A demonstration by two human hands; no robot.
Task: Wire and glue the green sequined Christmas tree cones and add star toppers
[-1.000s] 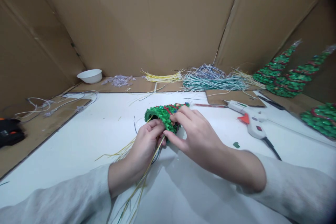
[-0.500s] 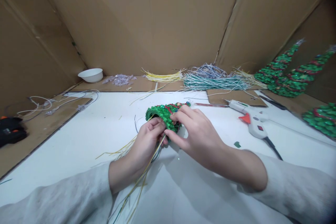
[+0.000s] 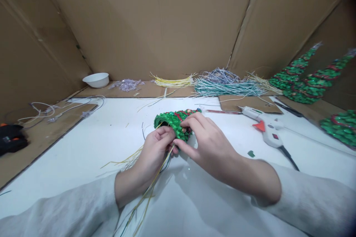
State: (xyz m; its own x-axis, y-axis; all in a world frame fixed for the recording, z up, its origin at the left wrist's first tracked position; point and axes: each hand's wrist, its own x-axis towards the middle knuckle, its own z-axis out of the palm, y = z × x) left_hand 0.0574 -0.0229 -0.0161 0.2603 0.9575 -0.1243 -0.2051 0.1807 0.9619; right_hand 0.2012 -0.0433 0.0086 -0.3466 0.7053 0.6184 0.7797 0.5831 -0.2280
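Green tree [image 3: 171, 119], tipped sideways, between left hand [image 3: 155, 146] and right hand [image 3: 210, 139]

Near the cardboard wall [image 3: 155, 18] stands a white bowl [image 3: 96, 81], beside a heap of pale purple pieces [image 3: 127, 85]. A glue gun [image 3: 269, 133] with an orange trigger [image 3: 259, 126] lies on the white surface [image 3: 83, 144]. At the left edge is one black-and-orange object [image 3: 12, 140].
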